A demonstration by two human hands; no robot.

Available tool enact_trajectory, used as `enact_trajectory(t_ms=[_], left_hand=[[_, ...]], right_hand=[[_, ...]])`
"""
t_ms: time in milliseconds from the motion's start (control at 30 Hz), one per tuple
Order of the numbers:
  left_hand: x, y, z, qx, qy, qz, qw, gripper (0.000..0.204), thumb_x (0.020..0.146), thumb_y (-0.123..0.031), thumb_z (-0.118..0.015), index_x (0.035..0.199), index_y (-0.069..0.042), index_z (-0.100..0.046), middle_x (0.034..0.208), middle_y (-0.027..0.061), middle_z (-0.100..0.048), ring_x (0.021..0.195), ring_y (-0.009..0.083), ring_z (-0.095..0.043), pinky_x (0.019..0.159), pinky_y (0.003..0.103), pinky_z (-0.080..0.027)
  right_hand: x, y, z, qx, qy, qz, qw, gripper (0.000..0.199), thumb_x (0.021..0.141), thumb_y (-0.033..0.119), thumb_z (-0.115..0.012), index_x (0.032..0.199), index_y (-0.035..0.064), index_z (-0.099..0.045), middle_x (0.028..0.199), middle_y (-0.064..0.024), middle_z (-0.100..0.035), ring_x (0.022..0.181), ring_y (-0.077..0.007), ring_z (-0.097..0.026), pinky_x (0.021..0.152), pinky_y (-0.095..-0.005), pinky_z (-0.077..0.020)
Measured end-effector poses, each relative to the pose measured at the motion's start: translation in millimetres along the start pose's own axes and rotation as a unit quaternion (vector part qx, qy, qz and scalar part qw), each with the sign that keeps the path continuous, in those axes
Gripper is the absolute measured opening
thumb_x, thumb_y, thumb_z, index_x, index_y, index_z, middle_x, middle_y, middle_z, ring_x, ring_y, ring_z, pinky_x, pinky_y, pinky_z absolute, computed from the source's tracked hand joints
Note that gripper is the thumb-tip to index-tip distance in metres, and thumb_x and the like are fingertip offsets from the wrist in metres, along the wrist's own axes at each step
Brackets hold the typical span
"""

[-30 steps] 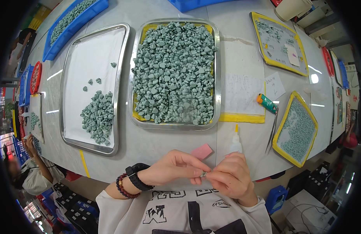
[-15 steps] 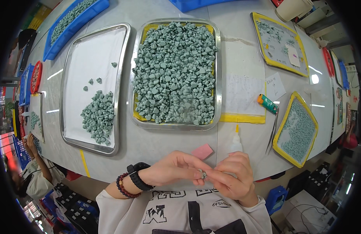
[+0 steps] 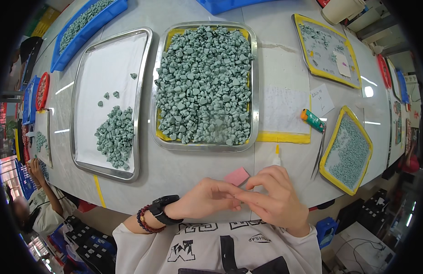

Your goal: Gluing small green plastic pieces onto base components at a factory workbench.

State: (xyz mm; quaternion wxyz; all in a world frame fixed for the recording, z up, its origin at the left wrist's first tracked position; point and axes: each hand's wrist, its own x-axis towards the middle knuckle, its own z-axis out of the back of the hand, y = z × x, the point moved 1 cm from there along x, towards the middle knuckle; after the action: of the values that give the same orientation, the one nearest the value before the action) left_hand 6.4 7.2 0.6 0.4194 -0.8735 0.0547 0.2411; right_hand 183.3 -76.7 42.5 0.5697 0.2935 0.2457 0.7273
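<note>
Hundreds of small green lumps (image 3: 204,86) lie before me in the middle metal tray (image 3: 207,148), covering nearly all of it. Whether one sits between the fingertips I can't tell: the left hand (image 3: 209,198) has its thumb and fingers drawn together, the right hand (image 3: 277,198) reaches across to meet them with bent fingers, and what lies in that meeting point is hidden. I can't confirm a grip for either.

In the white-lined left tray (image 3: 113,59) I see a much smaller pile (image 3: 114,137), with four lumps lying apart from it. If that pile is the finished share, I'd judge the work barely begun, with most left in the middle; my view can't settle which is which.

Just beyond the hands are a pink block (image 3: 236,176) and a bottle (image 3: 277,160) with a yellow tip, partly covered by the right hand.

As for writing, I make out handwriting on a white slip (image 3: 322,98) and faint marks on a sheet (image 3: 284,109), both too small for me to read. Large black letters are printed on the shirt (image 3: 202,251), upside down from here.
</note>
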Motion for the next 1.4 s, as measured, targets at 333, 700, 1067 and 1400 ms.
enact_trajectory(t_ms=[333,700,1067,1400], left_hand=[[0,-4,-3,-0.074,0.063,0.04,0.994,0.051,0.083,0.011,-0.055,0.131,0.003,-0.039,0.103,0.0114,-0.061,0.096,0.0153,-0.061,0.086,0.029,-0.051],[2,1,-3,-0.01,0.086,0.07,0.994,0.065,0.078,0.011,-0.06,0.133,-0.002,-0.029,0.101,0.0089,-0.059,0.096,0.0156,-0.06,0.083,0.029,-0.051],[0,-6,-6,-0.053,0.054,0.021,0.997,0.066,0.077,0.01,-0.058,0.134,-0.002,-0.028,0.097,0.0079,-0.058,0.09,0.0126,-0.059,0.077,0.028,-0.051],[-4,-9,-5,-0.068,-0.025,-0.128,0.989,0.057,0.079,0.014,-0.059,0.131,-0.001,-0.042,0.105,0.0111,-0.06,0.096,0.0136,-0.059,0.083,0.027,-0.05]], right_hand=[[13,-4,7,0.06,0.086,0.028,0.994,0.028,0.061,0.006,-0.069,0.088,0.013,-0.069,0.1,-0.0041,-0.055,0.095,-0.0257,-0.049,0.08,-0.0372,-0.0393],[18,4,3,0.034,0.167,0.049,0.984,0.021,0.059,0.01,-0.071,0.079,0.0112,-0.064,0.111,-0.0063,-0.05,0.109,-0.0286,-0.043,0.089,-0.0415,-0.0364],[9,3,-1,0.0,0.101,0.094,0.99,0.022,0.06,0.006,-0.068,0.081,0.0078,-0.062,0.095,-0.0049,-0.05,0.093,-0.0261,-0.047,0.085,-0.0389,-0.039],[-3,4,-4,0.115,-0.045,-0.04,0.992,0.02,0.067,-0.002,-0.068,0.084,0.006,-0.061,0.094,-0.0067,-0.049,0.087,-0.0225,-0.05,0.076,-0.0312,-0.042]])
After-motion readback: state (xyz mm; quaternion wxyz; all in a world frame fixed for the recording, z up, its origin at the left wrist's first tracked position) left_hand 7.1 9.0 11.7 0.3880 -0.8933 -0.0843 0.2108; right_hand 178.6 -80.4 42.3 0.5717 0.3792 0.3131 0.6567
